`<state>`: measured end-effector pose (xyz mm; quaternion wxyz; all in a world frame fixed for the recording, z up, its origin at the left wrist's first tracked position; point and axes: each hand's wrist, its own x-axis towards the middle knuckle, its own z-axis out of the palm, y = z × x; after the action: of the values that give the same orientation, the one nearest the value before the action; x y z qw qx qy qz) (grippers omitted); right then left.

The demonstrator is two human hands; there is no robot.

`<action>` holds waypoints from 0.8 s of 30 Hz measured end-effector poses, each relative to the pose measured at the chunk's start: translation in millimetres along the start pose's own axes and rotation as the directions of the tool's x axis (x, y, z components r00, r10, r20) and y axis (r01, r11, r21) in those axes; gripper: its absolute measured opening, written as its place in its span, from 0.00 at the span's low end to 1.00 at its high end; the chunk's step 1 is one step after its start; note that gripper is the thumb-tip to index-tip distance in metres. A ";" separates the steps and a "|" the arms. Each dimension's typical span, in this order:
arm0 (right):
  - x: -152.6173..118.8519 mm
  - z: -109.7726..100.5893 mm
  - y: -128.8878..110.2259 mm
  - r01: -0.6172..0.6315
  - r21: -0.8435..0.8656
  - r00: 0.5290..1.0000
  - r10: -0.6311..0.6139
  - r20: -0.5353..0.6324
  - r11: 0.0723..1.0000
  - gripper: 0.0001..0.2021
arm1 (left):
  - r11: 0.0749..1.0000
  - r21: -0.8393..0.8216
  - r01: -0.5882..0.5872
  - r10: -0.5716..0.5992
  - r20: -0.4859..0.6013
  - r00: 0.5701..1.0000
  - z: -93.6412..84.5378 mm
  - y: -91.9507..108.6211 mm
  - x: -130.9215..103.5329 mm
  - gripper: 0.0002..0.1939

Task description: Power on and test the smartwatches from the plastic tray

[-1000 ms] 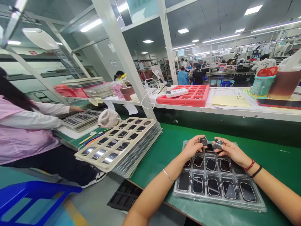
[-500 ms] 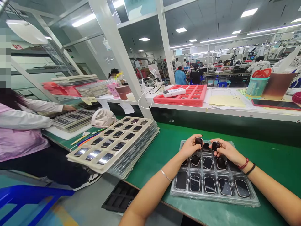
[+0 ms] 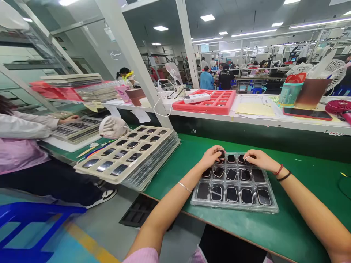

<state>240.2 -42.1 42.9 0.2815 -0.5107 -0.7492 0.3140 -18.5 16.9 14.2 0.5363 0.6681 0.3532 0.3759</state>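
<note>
My left hand (image 3: 210,158) pinches a dark square smartwatch screen (image 3: 221,155) at the back left of a clear plastic tray (image 3: 233,206). At the tray's back right, my right hand (image 3: 260,159) has its fingers closed on another smartwatch screen, seen nearly edge-on and partly hidden. Between the two hands one dark screen (image 3: 231,159) lies in its pocket. Several more rounded-square screens with light rims, such as a front one (image 3: 231,194), fill pockets in the middle and front rows, some of them askew.
To the left stands a tall stack of trays (image 3: 153,160) with screens in the top one. Beside it are a small white fan (image 3: 113,127) and thin coloured tools. A shelf behind bears a red divided tray (image 3: 204,107), papers and cups. A co-worker (image 3: 22,146) works at far left.
Both screens have come down from above the tray to its back row, the right one turning edge-on. My view has shifted slightly.
</note>
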 end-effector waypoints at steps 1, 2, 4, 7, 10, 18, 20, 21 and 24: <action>-3.5 -9.3 -0.5 0.017 -0.135 1.000 -0.015 0.021 0.991 0.08 | 0.996 0.083 -0.014 0.013 0.005 1.000 -3.5 4.2 -7.6 0.11; -7.1 -17.9 -0.8 0.037 -0.244 0.998 -0.023 0.060 0.969 0.08 | 0.984 0.178 -0.029 0.025 0.023 0.999 -7.2 8.8 -17.5 0.10; -13.0 -31.0 -0.7 0.079 -0.387 0.984 -0.010 0.176 0.919 0.08 | 0.934 0.353 -0.051 0.026 0.074 0.997 -13.7 18.4 -42.8 0.09; -17.3 -36.8 0.4 0.109 -0.506 0.950 0.061 0.308 0.855 0.08 | 0.829 0.558 -0.041 -0.020 0.103 0.994 -17.1 31.8 -82.9 0.08; -18.2 -29.0 -3.7 0.105 -0.612 0.945 0.112 0.306 0.783 0.08 | 0.646 0.763 -0.018 -0.021 0.042 0.999 -12.6 41.1 -109.9 0.07; -30.0 -5.5 -21.8 0.016 -0.836 0.971 0.189 0.143 0.549 0.12 | 0.440 0.897 0.041 -0.052 -0.020 0.998 12.1 48.5 -131.4 0.05; -33.5 -4.3 -14.1 0.027 -0.840 0.979 0.155 0.131 0.542 0.13 | 0.392 0.920 0.025 -0.009 -0.023 1.000 17.4 50.9 -135.7 0.04; -34.3 -3.2 -9.6 0.031 -0.834 0.983 0.132 0.124 0.551 0.14 | 0.360 0.933 -0.009 0.013 0.004 1.000 19.3 52.0 -137.4 0.05; -33.7 8.1 -2.9 0.083 -0.763 0.995 -0.010 0.099 0.641 0.11 | 0.296 0.935 -0.194 0.040 0.191 0.981 22.1 53.1 -138.4 0.10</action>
<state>243.2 -76.2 36.4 0.0148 -0.5484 -0.8359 -0.0179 -60.1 -123.5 46.1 0.0326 0.9022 0.4209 0.0891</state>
